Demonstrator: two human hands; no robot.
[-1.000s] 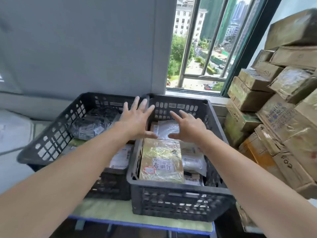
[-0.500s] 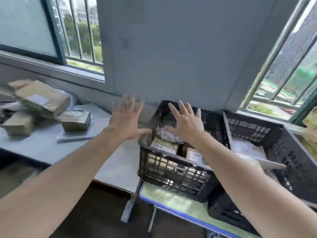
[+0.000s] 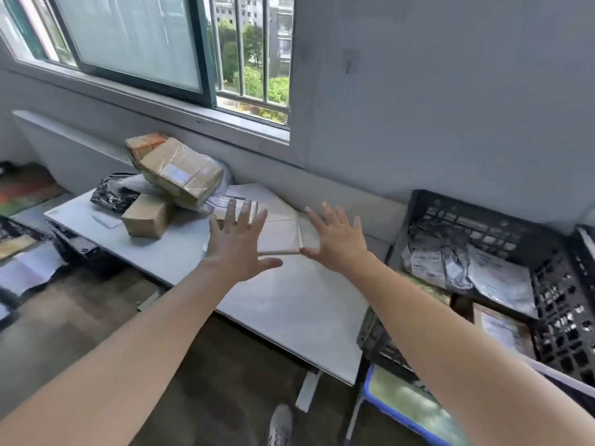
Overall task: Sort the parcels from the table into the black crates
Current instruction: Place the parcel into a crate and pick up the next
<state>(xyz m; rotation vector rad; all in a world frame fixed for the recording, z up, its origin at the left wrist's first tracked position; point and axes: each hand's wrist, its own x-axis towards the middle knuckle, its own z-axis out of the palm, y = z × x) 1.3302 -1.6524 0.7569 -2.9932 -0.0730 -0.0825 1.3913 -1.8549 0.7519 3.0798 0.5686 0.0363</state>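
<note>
Head view: both my arms reach out over the table. My left hand and my right hand are spread wide, fingers straight, holding nothing. Whether either touches anything below, I cannot tell.

A flat white parcel lies at the table's back edge, showing between my hands. Toward the table's far left end sits a pile: a big taped box tilted on top, a small box in front of it, and a black bag at the left. A clear-wrapped parcel lies just beyond my left fingertips.

Off the table's right end stands a black crate with grey and white parcels inside. A second crate shows beyond it, further from the table. Below the table's front edge, a shoe is on the floor.
</note>
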